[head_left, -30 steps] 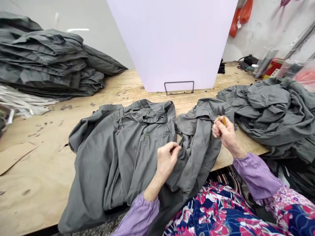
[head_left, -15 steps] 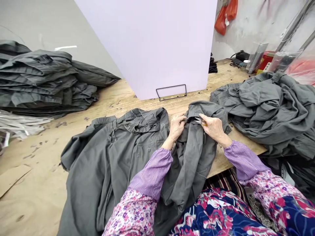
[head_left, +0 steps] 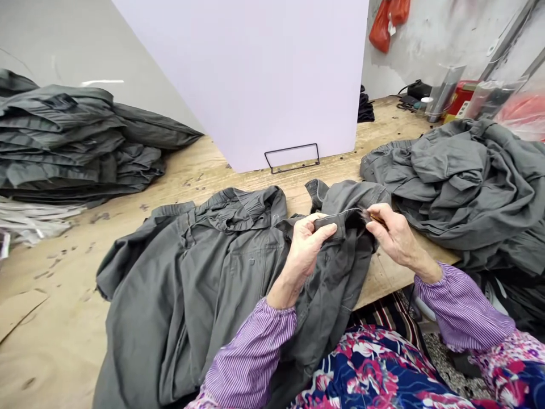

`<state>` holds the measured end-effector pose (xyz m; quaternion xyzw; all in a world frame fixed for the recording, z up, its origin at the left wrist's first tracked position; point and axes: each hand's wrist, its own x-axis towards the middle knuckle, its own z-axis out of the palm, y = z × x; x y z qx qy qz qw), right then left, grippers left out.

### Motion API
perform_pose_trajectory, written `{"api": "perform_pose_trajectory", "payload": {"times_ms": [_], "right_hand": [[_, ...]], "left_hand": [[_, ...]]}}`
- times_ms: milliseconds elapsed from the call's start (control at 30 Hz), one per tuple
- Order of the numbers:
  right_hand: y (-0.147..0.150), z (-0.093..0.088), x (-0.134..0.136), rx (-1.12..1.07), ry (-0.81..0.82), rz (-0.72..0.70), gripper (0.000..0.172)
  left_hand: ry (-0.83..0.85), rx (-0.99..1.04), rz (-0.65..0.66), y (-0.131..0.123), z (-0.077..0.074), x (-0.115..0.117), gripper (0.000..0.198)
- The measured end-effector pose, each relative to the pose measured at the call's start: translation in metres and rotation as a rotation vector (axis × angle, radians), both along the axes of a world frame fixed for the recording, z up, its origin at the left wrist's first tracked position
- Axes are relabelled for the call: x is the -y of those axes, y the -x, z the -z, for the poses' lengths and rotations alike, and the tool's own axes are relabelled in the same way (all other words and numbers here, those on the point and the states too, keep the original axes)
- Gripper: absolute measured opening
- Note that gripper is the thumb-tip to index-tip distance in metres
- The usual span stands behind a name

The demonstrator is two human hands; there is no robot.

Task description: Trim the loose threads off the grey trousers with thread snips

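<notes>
A pair of dark grey trousers (head_left: 191, 295) lies spread over the table's front edge, its gathered waistband at the back. My left hand (head_left: 305, 241) is closed on a folded band of grey cloth (head_left: 340, 223), thumb on top, lifting it off the bunched fabric. At the band's right end, my right hand (head_left: 394, 233) is closed round small scissors (head_left: 374, 217) with an orange-yellow handle. Their blades are blurred by motion and close to the cloth edge, so I cannot tell whether they touch it.
A crumpled grey garment heap (head_left: 460, 182) sits at right, a folded grey stack (head_left: 63, 136) at left beside white strips (head_left: 36, 218). Behind stands a large white board (head_left: 255, 79) with a black wire stand (head_left: 293, 159). A red tin (head_left: 462, 99) is at the back right.
Both hands have come nearer to me, raising the cloth band. My right hand has moved right with the scissors. The cloth between the hands is now drawn out.
</notes>
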<state>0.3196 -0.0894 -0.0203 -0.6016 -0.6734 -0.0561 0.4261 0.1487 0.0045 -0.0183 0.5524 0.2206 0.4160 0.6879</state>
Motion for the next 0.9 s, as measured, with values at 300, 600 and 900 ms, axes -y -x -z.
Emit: {"api": "perform_pose_trajectory", "payload": {"times_ms": [300, 600, 900], "right_hand": [[0.011, -0.011, 0.006, 0.464, -0.021, 0.12, 0.02], [0.004, -0.006, 0.007, 0.368, -0.097, 0.107, 0.015], [0.005, -0.006, 0.008, 0.545, -0.079, 0.161, 0.016]], "left_hand": [[-0.18, -0.134, 0.016, -0.003, -0.005, 0.008, 0.01], [0.057, -0.082, 0.18, 0.0, -0.008, 0.005, 0.01], [0.059, -0.044, 0.161, -0.001, -0.01, 0.008, 0.013]]}}
